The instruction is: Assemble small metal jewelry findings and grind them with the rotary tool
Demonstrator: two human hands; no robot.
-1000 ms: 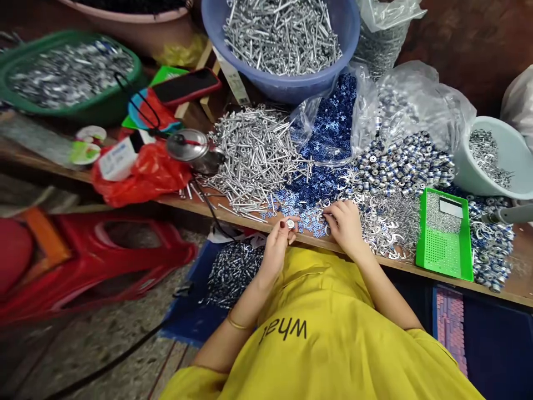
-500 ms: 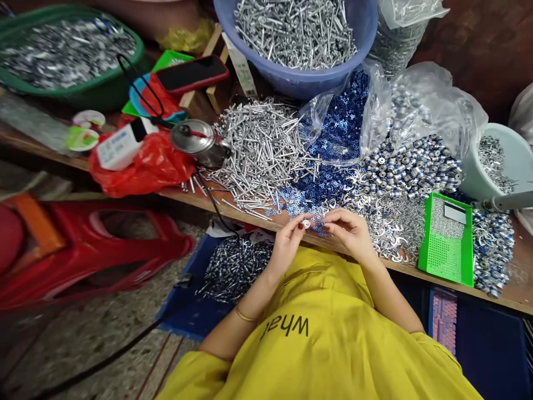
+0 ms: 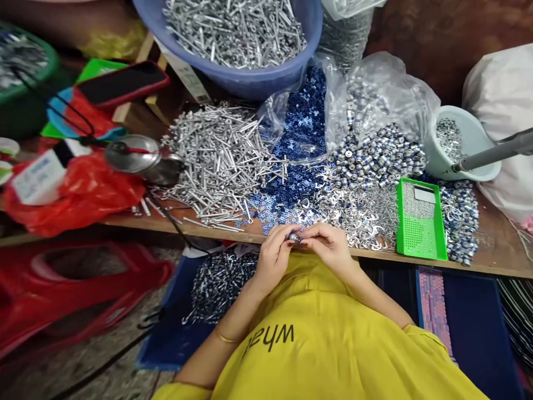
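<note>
In front of my yellow shirt, both hands meet at the bench edge. My left hand [image 3: 272, 256] pinches a small blue-and-silver cylinder [image 3: 293, 237] between thumb and fingers. At the cylinder's other end, my right hand [image 3: 331, 247] has its thumb and forefinger closed on it; whether a smaller part is between them is hidden. Just beyond the fingers lie small blue three-armed pieces [image 3: 277, 205] and silver curved clips [image 3: 353, 214]. Silver eye-ended rods [image 3: 220, 161] are heaped to the left, and more blue-and-silver cylinders [image 3: 381, 155] are piled to the right.
A green tray [image 3: 442, 222] of tiny parts sits at the right, near a pale bucket [image 3: 487, 133]. Behind stands a blue basin [image 3: 233, 78] of rods. A metal pot [image 3: 133, 155], red bag [image 3: 100, 186] and phone [image 3: 122, 83] lie left. Below is a blue bin [image 3: 166, 333] of finished-looking pieces.
The view has swung to the right. My hands have come closer together, and the cylinder between them now shows its blue-and-silver side instead of its pale end.
</note>
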